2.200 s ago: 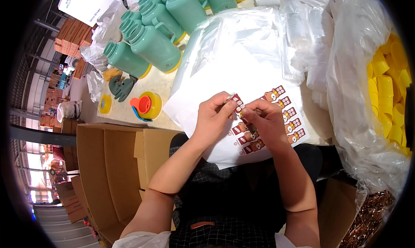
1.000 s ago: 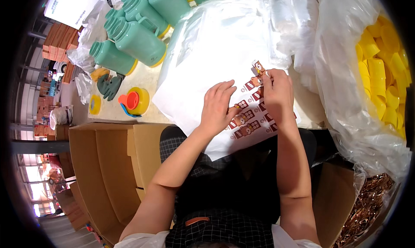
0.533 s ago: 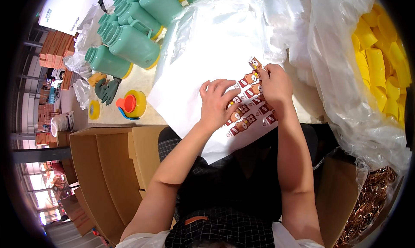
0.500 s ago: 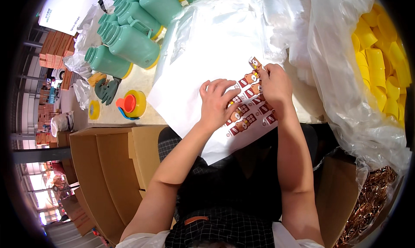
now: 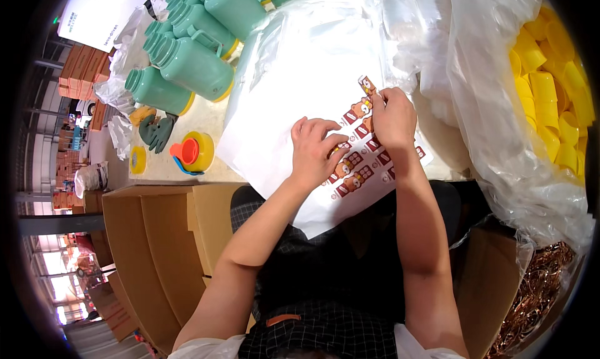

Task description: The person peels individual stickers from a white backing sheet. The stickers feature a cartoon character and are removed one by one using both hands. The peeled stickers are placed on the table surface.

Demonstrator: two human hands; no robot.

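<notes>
A white sheet [image 5: 315, 210] printed with several brown bear stickers [image 5: 354, 180] lies over the table's near edge and hangs a little toward my lap. My left hand [image 5: 314, 151] rests on it with fingers spread, beside the sticker rows. At the sheet's upper right, my right hand [image 5: 396, 118] is closed in a pinch on a bear sticker [image 5: 366, 84], whose end sticks out past the fingertips. The fingers hide part of that sticker and some of the stickers below it. Under the sheet lies shiny clear plastic [image 5: 312, 40].
Green jugs [image 5: 190, 68] with yellow bases crowd the far left. Nearer stand a yellow-and-red lid [image 5: 199, 151], a roll of tape [image 5: 138, 159] and a dark glove [image 5: 156, 132]. A plastic bag [image 5: 484, 77] of yellow cups [image 5: 542, 96] is right. Cardboard boxes [image 5: 156, 246] flank my lap.
My right hand has shifted slightly up and left with the sticker, and more stickers show at the sheet's right edge. My left hand stays almost in place.
</notes>
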